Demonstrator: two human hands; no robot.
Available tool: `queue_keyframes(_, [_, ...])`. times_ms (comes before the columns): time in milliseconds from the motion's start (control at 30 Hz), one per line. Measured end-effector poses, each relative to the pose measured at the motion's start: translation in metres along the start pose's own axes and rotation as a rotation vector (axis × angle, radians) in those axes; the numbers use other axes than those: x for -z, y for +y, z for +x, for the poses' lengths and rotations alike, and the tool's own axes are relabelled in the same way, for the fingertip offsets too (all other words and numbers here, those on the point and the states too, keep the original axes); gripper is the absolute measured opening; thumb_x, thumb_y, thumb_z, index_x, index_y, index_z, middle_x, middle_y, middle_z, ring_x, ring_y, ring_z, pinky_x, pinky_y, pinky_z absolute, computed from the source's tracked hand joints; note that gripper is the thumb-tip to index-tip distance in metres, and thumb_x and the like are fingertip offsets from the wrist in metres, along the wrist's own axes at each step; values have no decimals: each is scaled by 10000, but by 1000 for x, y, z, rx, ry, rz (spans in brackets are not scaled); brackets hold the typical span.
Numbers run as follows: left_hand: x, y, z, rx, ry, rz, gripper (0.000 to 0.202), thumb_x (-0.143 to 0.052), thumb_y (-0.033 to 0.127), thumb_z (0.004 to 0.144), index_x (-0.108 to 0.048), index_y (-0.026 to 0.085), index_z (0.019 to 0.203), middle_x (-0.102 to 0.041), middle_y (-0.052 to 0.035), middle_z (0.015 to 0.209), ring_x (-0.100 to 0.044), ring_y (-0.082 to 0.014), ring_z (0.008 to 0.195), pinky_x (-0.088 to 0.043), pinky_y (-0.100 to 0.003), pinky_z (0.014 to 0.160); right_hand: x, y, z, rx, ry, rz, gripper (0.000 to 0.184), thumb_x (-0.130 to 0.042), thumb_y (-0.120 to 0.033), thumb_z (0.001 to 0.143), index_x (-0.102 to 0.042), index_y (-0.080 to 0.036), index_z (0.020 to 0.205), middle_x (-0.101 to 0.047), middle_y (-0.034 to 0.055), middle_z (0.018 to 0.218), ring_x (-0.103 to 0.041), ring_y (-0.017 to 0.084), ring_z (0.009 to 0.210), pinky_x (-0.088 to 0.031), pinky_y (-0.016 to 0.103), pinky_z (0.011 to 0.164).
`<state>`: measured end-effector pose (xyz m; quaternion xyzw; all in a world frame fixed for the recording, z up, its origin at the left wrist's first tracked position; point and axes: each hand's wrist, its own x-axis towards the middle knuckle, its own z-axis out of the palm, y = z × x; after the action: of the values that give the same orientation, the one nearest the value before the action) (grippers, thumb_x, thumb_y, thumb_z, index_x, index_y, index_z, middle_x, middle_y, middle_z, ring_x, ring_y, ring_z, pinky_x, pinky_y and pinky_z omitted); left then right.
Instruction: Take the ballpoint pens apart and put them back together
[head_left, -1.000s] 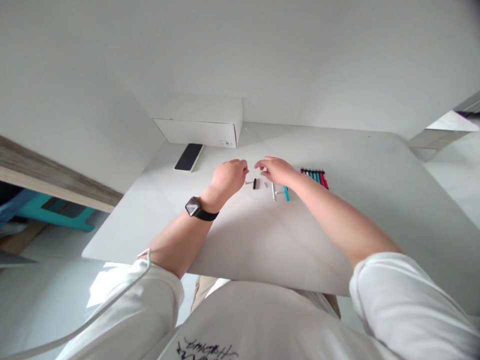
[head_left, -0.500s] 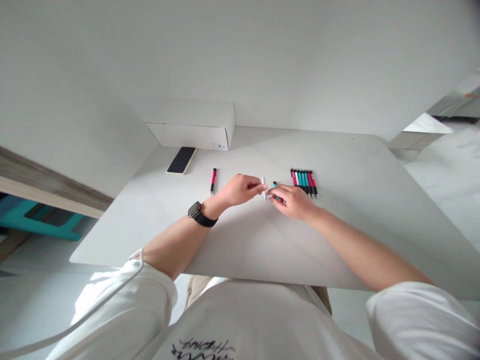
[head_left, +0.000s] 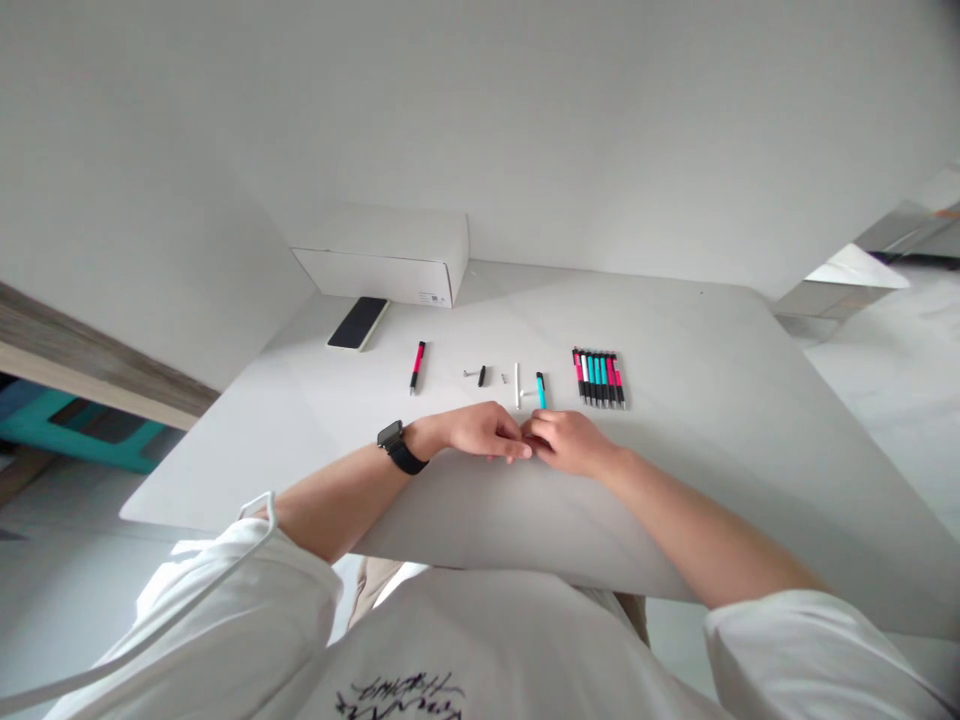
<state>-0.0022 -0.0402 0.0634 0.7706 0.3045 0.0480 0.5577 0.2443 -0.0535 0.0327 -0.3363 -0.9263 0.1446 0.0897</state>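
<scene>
Pale table [head_left: 750,420]; turquoise barrel [head_left: 541,394] points away, black end [head_left: 539,377] farthest.

We look from up on a head, facing forward and down. The white shirt [head_left: 510,640] is closest to us, then the table [head_left: 480,520], then the wall [head_left: 562,120] behind.

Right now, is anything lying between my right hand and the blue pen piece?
Nothing visible: the blue pen piece lies just beyond your right hand, and the white rod lies left of that piece, not between.
</scene>
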Motion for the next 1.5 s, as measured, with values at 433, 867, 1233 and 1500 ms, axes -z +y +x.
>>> queue_keyframes(433, [1,-4,-6,-143,59,182,460,-667,616,925,-770,184,804,-615,11,615,-480,-97,552,-345,-246,554,0,1,-1,-15,2,27,194,-611,-309,1025,-790,-267,1085,-735,60,993,-694,190,828,-446,301,731])
queue_keyframes(867, [64,-58,-30,254,757,764,286,-610,373,982,-677,255,1233,-712,-70,1126,-676,-220,962,-490,-307,808,31,-1,33,-53,186,9,261,-548,-322,1059,-715,-299,1259,-733,47,1166,-693,193,943,-485,303,825])
queue_keyframes(1233, [73,-71,-17,46,1065,313,119,-657,304,923,-715,227,994,-735,-34,915,-619,-169,750,-449,-306,721,11,3,151,-53,47,-348,308,-545,-124,1002,-778,-245,1165,-689,138,1183,-542,312,1128,-375,421,898])
queue_keyframes(1500, [65,-70,3,-162,1082,-557,253,-738,320,841,-645,196,1042,-689,-28,900,-516,-85,620,-402,-211,535,20,18,150,-64,162,-267,166,-601,-158,996,-728,-221,1082,-738,109,1108,-611,287,1090,-371,401,899])
